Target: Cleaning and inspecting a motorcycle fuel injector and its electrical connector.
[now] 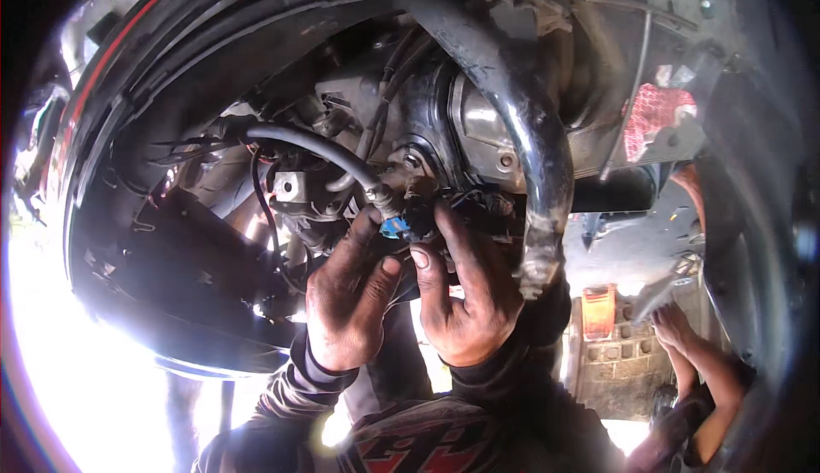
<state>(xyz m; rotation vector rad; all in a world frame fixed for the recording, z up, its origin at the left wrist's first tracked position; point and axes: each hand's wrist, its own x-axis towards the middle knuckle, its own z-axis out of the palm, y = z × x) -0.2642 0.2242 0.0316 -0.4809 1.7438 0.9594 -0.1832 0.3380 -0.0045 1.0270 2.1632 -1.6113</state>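
A grey hose (320,144) curves down to a fitting with a bright blue clip (394,228) at its end, under the engine parts. My left hand (348,306) has its index fingertip against the hose end and its thumb just below, closed about the blue clip. From the other side, my right hand (468,306) pinches a dark fitting (419,208) beside the clip between index finger and thumb. The fingers partly hide where the two pieces meet. Both hands look smudged with dirt.
A thick black metal tube (534,140) bends down right of my hands. Black bodywork (154,88) arches over the left side, with cables (260,191) hanging below. At the right, another person's hands (675,328) show near an orange container (599,311). Red mesh (656,118) lies higher up.
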